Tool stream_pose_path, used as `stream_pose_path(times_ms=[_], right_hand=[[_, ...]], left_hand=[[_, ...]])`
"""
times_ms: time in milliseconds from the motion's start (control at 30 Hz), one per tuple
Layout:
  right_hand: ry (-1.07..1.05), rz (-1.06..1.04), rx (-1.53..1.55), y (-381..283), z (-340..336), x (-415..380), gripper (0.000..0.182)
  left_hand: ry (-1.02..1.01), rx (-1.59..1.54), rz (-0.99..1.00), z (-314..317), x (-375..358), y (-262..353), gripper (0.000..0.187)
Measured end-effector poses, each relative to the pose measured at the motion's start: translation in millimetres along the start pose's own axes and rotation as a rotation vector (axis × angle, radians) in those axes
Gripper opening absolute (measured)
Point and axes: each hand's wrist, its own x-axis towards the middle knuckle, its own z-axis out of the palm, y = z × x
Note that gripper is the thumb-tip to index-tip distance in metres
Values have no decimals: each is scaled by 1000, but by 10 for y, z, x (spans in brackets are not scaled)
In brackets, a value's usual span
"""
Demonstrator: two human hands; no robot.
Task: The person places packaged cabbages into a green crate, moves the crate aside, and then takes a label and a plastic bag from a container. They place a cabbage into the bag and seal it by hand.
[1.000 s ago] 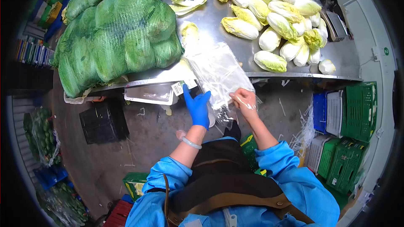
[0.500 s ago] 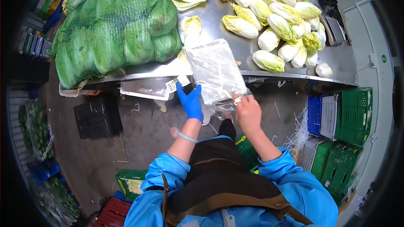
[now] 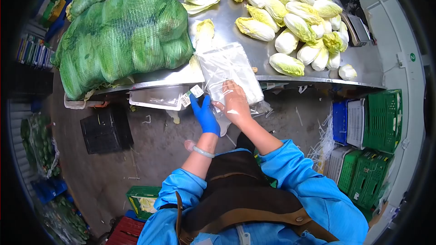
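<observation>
My left hand (image 3: pixel 206 115), in a blue glove, holds a small white and green printed label (image 3: pixel 196 91) at its fingertips, left of a stack of clear plastic bags (image 3: pixel 229 63). The stack lies at the table's front edge and overhangs it. My bare right hand (image 3: pixel 236 102) rests flat on the lower part of the stack, fingers stretched forward. Shiny clear film covers part of that hand, so it seems to be inside the top bag. Loose plastic (image 3: pixel 261 108) hangs below the stack.
Green net sacks of cabbages (image 3: pixel 122 41) fill the table's left. Many pale Chinese cabbages (image 3: pixel 299 27) lie at right, with loose leaves (image 3: pixel 200 3) between. Below are a white tray (image 3: pixel 156 98), a black crate (image 3: pixel 106 127) and green crates (image 3: pixel 381 122).
My right hand has moved left and up from the stack's lower right corner onto the bags, its fingers now extended under film. The left hand still has the label, slightly tilted.
</observation>
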Motion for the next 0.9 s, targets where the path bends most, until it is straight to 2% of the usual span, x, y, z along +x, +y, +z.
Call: stream_pose_path(times_ms=[233,333,433,500,533,633,667,767,800,900], right_hand=[[12,-65,202,148,196,-120,43],[76,-65,267,122,292,-183,48],[-58,-96,191,-66,-80,-84,59],[-44,68,-63,57,-28,-103,67],[-32,142,-189,111,9,-52,71],[0,101,-112,151,58,-23,76],[56,35,-56,131,104,-19,65],[34,-67,223,53,145,-17,46],[101,-67,250,-35,56,-5,30],[-5,41,419,-228,-187,9,25]], left_hand=[[-53,-134,-4,45,-51,-30,70],[-44,-120,-26,0,-63,-89,69],[-59,-56,-10,67,-106,5,66],[-92,-110,-21,77,-143,108,63],[-6,-109,-61,109,-189,144,58],[-22,-235,-70,127,-189,54,54],[-30,-220,-49,138,-176,36,53],[-83,-261,-73,150,-203,31,51],[-61,-257,-67,179,-223,83,49],[98,-244,-159,168,-300,228,40]])
